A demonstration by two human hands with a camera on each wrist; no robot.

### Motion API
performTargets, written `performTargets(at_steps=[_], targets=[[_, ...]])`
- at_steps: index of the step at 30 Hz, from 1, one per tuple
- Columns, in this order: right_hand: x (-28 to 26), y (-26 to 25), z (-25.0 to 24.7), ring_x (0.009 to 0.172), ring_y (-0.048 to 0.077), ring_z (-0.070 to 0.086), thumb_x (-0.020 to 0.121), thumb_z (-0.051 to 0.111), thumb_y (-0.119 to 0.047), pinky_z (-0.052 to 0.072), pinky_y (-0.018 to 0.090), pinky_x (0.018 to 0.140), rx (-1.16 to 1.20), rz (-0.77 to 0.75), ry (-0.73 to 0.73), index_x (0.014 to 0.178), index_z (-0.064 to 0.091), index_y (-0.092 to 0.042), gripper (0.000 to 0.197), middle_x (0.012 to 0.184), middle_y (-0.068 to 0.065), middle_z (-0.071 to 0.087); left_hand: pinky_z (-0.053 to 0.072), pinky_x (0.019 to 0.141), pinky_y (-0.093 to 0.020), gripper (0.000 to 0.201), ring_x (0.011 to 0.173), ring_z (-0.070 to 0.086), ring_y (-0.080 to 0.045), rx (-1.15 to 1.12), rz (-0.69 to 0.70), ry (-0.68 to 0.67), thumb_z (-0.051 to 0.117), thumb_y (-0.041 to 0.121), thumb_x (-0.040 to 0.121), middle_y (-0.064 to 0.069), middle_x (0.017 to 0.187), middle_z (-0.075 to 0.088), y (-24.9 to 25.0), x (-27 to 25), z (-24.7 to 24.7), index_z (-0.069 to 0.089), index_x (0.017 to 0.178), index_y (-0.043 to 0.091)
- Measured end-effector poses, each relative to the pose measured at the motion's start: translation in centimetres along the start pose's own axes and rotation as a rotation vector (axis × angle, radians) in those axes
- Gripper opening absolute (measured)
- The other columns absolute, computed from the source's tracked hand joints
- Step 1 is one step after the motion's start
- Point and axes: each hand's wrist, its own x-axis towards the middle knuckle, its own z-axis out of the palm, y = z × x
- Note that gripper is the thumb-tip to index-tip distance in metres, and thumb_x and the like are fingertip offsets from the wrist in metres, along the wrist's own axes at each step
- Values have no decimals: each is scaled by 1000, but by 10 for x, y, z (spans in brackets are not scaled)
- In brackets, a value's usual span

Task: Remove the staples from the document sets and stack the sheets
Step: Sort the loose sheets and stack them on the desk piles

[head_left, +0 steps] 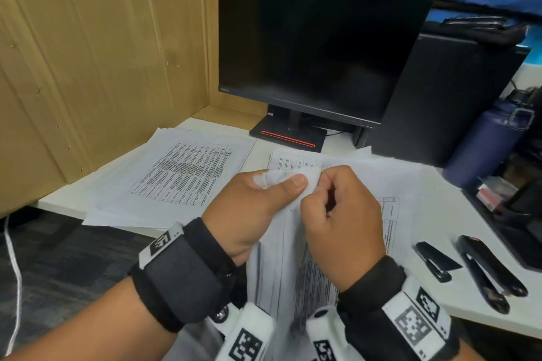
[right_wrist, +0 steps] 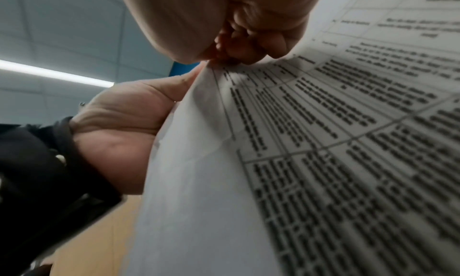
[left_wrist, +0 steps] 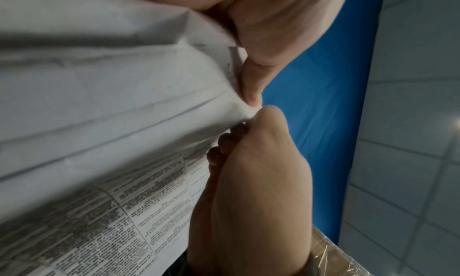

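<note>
Left hand (head_left: 252, 208) pinching corner of white printed stapled sheets (head_left: 296, 272); right hand (head_left: 340, 214) nipping there too. Brace firmly, pull staple straight, avoid tearing.

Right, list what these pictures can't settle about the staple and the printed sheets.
- Staple: head view, covered by left hand and right hand pinching the document set corner.
- Staple: both wrist views, hidden behind the fingertips.
- Text: all views, too blurred to read.
</note>
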Motion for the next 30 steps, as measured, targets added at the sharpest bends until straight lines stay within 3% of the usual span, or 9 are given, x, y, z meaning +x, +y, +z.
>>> performTargets(at_steps=[5, 9, 11, 14, 17, 22, 24, 26, 30], targets=[[-4, -4, 5, 54, 10, 40, 82, 44, -27, 30, 16, 50, 80, 20, 106, 75, 46, -18, 12, 61, -6, 43, 53, 104, -51, 18, 104, 73, -35, 30, 40, -1, 74, 18, 92, -23, 107, 78, 3, -2, 1, 80, 102, 5], [-2, -11, 4, 55, 8, 40, 82, 44, -25, 31, 15, 49, 75, -53, 152, 77, 46, -15, 11, 63, -4, 43, 56, 88, -43, 20, 90, 71, -31, 77, 79, 10, 71, 16, 95, -33, 101, 74, 1, -1, 0, 77, 96, -2], [2, -15, -2, 58, 8, 42, 82, 45, -22, 34, 15, 51, 82, -104, 172, 79, 47, -15, 8, 66, -3, 45, 54, 83, -36, 15, 87, 73, -25, 105, 56, 16, 69, 13, 97, -23, 96, 78, -3, -2, 1, 78, 97, 2], [4, -18, -19, 64, 10, 45, 82, 44, -17, 36, 16, 55, 124, -154, 115, 79, 47, -15, 5, 71, -1, 46, 58, 84, -40, 17, 88, 72, -31, 72, 3, 40, 67, 10, 96, -26, 102, 77, 0, 0, -4, 76, 104, -3], [-17, -7, -35, 66, 10, 46, 81, 45, -16, 37, 20, 56, 55, -213, -116, 78, 47, -15, 3, 73, -3, 48, 57, 93, -51, 22, 95, 73, -34, 109, 47, 110, 69, 14, 95, -26, 108, 76, 27, 7, -27, 75, 109, -3], [-98, 49, -29, 69, 3, 48, 86, 49, -23, 38, 14, 61, -93, -59, -851, 96, 55, -28, 13, 77, -14, 50, 62, 91, -43, 33, 109, 74, -33, 70, 155, 137, 65, 17, 97, -18, 118, 75, 69, 10, -57, 68, 126, 1], [-120, 78, -12, 78, 7, 55, 87, 44, -24, 48, 27, 73, -181, -31, -1060, 97, 61, -22, 20, 88, -8, 58, 59, 96, -47, 41, 115, 71, -36, 68, 181, 146, 65, 18, 98, -22, 125, 72, 74, 10, -59, 63, 133, -3], [-132, 107, 10, 84, 20, 61, 89, 45, -18, 53, 33, 79, -272, 32, -1174, 94, 63, -19, 18, 94, 2, 63, 60, 95, -46, 36, 112, 73, -33, 69, 183, 159, 65, 17, 98, -18, 118, 75, 73, 11, -58, 66, 130, -1], [-132, 139, 43, 88, 15, 66, 91, 54, -10, 56, 31, 85, -298, 172, -1166, 101, 69, -32, 29, 100, -4, 70, 60, 88, -39, 22, 105, 75, -29, 61, 183, 110, 61, 13, 100, -9, 103, 80, 68, 9, -53, 69, 117, 3]])
